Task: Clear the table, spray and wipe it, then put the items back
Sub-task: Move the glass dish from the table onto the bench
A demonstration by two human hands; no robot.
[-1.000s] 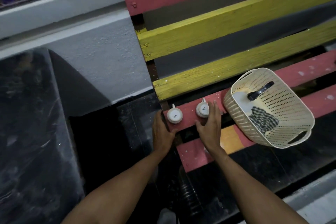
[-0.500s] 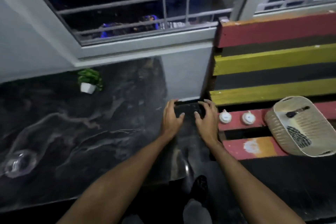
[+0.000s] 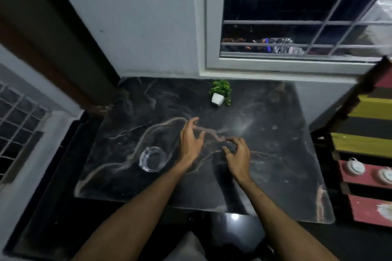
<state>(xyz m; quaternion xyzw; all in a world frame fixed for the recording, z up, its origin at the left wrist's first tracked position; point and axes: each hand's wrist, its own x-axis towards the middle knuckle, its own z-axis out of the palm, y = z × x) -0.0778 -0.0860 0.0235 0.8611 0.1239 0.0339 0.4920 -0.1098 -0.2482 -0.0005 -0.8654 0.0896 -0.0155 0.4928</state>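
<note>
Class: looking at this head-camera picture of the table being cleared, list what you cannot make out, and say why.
- Right white cup: cut off by the frame's right edge.
- Print on the left white cup: too small, blurred.
- Slatted bench: mostly out of frame.
- Outside the window: dark, behind bars.

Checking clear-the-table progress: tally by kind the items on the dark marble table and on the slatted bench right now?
Small green potted plant in a white pot, on the dark marble table: 1
Clear glass ashtray-like dish, on the table: 1
Small round white containers, on the red-and-yellow slatted bench: 2
Total: 4
</note>
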